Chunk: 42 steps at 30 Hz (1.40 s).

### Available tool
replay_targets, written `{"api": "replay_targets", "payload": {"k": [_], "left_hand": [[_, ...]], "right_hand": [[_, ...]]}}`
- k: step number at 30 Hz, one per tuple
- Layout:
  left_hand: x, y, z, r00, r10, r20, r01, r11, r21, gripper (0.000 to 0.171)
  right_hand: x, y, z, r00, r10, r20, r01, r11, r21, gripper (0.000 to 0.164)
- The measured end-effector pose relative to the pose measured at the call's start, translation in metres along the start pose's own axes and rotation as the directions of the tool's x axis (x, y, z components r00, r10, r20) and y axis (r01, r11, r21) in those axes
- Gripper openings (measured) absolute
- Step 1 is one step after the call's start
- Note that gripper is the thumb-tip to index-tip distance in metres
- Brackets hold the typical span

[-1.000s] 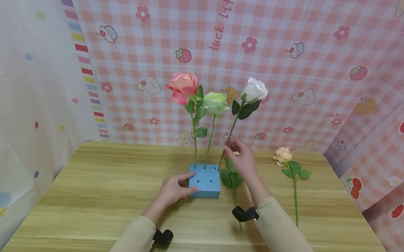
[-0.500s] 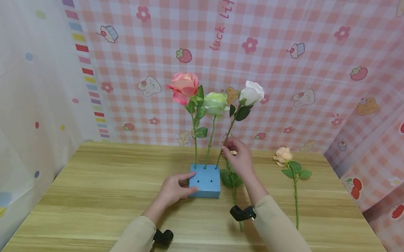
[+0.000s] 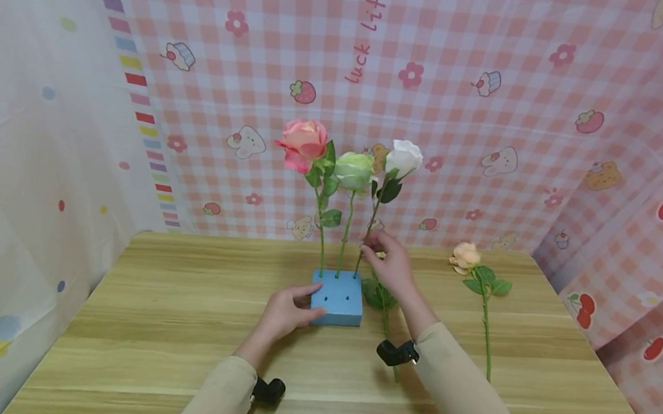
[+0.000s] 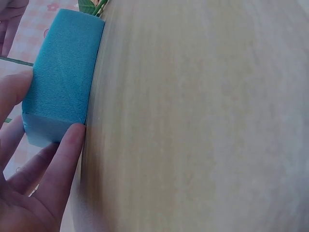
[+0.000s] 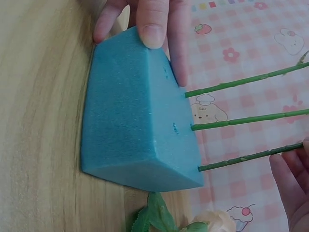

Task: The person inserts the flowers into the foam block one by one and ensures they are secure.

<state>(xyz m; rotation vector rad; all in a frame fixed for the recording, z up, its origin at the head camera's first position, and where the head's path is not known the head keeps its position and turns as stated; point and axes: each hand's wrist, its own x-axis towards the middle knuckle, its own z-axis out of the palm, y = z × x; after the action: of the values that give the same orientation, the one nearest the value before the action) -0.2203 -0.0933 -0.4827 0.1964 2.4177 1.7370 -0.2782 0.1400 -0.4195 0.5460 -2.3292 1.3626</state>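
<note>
A blue foam block (image 3: 337,307) sits on the table, steadied by my left hand (image 3: 286,310), with thumb and fingers gripping its left end. My right hand (image 3: 392,261) pinches the stem of a white rose (image 3: 404,159) between thumb and fingertips. That stem's lower end meets the block's back right corner, and the rose leans slightly right. A pink rose (image 3: 303,144) and a pale green rose (image 3: 354,170) stand beside it along the back edge. In the right wrist view, the three stems rise from the block (image 5: 120,106), whose top also has two small holes.
Right of the block, a flower with green leaves (image 3: 380,295) lies on the wooden table (image 3: 184,325), partly hidden under my right hand and forearm. A peach rose (image 3: 465,257) lies farther right. A pink checked cloth (image 3: 342,54) hangs behind the table.
The white rose has moved down and left, its stem end shifting from beside the back right hole into it. My right hand moved slightly left with it; the left hand has stayed put.
</note>
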Motion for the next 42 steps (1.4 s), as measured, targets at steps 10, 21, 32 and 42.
{"api": "replay_targets", "payload": {"k": [10, 21, 32, 42], "left_hand": [[-0.001, -0.001, 0.001, 1.0, 0.011, 0.001, -0.011, 1.0, -0.001, 0.057], [0.0, 0.0, 0.001, 1.0, 0.015, -0.001, -0.015, 1.0, -0.005, 0.057], [0.0, -0.001, 0.0, 1.0, 0.014, -0.004, -0.014, 1.0, 0.008, 0.057], [0.0, 0.0, 0.001, 1.0, 0.017, -0.005, -0.017, 1.0, 0.008, 0.056]], "right_hand": [[-0.004, 0.006, 0.006, 0.999, -0.008, 0.04, 0.01, 0.999, -0.049, 0.006], [-0.006, 0.011, 0.009, 1.0, 0.0, 0.027, 0.001, 0.999, -0.043, 0.007], [-0.006, 0.009, 0.009, 0.998, 0.045, 0.048, -0.043, 0.998, -0.047, 0.009], [-0.007, 0.012, 0.009, 0.993, 0.098, 0.068, -0.095, 0.994, -0.048, 0.006]]}}
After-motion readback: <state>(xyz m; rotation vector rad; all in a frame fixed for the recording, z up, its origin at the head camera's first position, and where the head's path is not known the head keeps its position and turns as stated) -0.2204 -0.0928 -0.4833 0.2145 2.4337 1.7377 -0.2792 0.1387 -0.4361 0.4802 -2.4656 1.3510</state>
